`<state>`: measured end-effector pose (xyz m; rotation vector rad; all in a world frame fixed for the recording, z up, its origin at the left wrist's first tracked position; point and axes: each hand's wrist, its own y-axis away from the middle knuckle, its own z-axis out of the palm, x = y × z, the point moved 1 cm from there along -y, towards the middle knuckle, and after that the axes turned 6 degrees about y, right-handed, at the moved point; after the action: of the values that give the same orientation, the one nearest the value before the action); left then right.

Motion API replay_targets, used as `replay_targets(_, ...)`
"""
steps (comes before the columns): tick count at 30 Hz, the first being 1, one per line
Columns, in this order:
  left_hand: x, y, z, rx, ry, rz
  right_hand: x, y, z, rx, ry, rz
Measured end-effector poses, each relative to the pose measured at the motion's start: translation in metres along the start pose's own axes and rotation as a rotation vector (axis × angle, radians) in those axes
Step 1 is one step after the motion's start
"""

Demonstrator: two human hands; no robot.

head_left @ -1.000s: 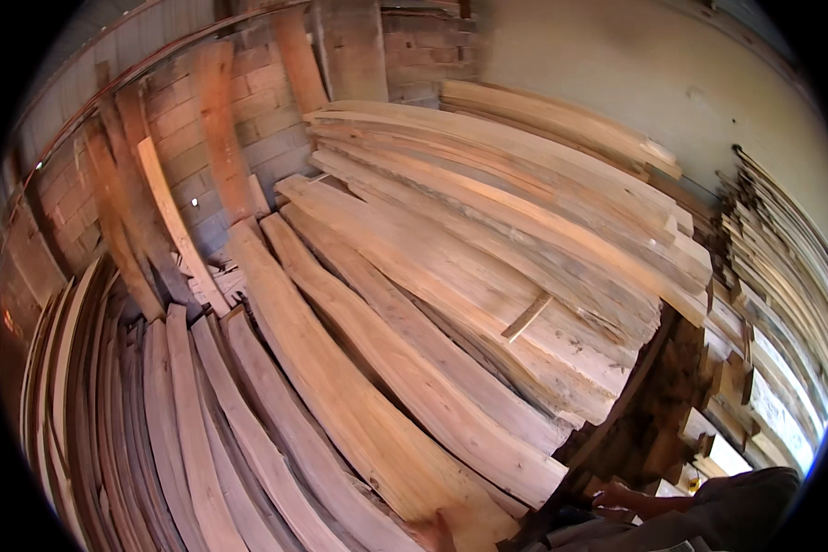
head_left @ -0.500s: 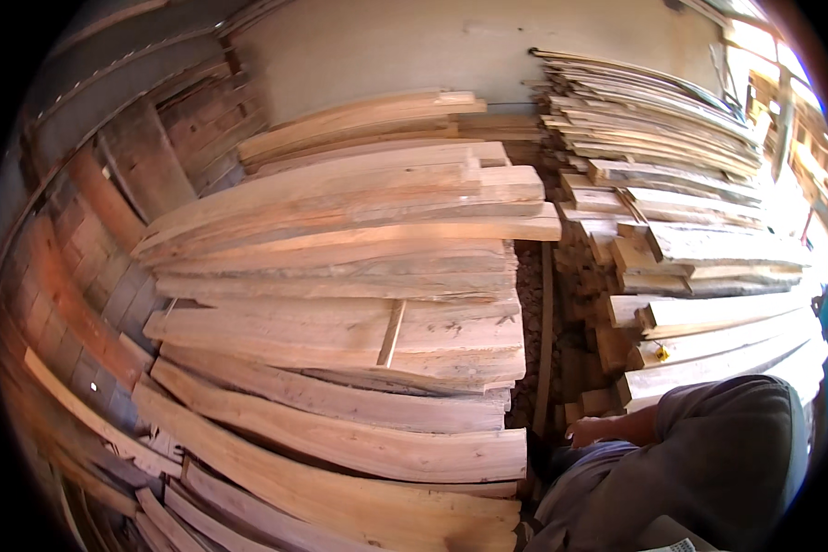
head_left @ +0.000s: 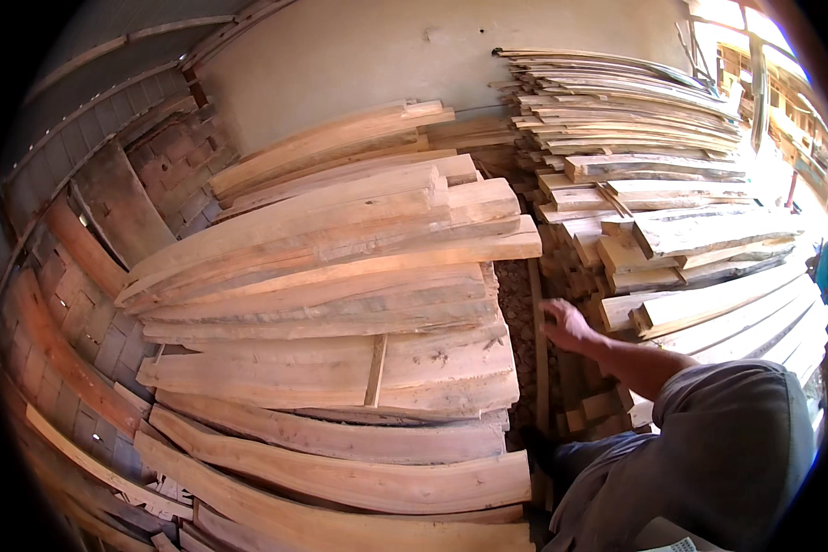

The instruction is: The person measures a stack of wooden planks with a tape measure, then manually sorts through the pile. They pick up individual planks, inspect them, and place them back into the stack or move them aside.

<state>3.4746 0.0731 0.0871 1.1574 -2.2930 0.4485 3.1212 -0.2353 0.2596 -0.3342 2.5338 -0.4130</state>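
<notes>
Right hand hung empty, fingers loosely bent, right of plank pile. 1 stick lay atop pile. Left hand's state couldn't be told.

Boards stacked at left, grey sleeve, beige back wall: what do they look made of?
Stacked boards: solid wood, seemingly rough-sawn and unfinished; grain, knots and wavy edges show.
Grey sleeve: probably matte cloth, judging by its soft drape; weave unclear.
Beige back wall: perhaps plaster, matte, maybe painted; no block joints show.

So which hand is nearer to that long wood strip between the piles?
Right, from what shows: the right hand appears beside the wood strip, at its right edge, height unclear; the left hand is out of view.
</notes>
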Motion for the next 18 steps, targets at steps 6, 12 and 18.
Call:
replay_targets(6, 0.036, -0.046, 0.026, -0.023, -0.052, 0.014, -0.012, -0.155, -0.036, 0.359, 0.060, -0.152)
replay_targets(12, 0.085, -0.099, 0.046, -0.058, -0.132, 0.047, 0.013, -0.256, -0.047, 0.333, 0.123, -0.395)
replay_targets(18, 0.126, -0.198, 0.004, 0.182, -0.161, 0.192, 0.014, -0.271, -0.032, 0.349, 0.076, -0.298)
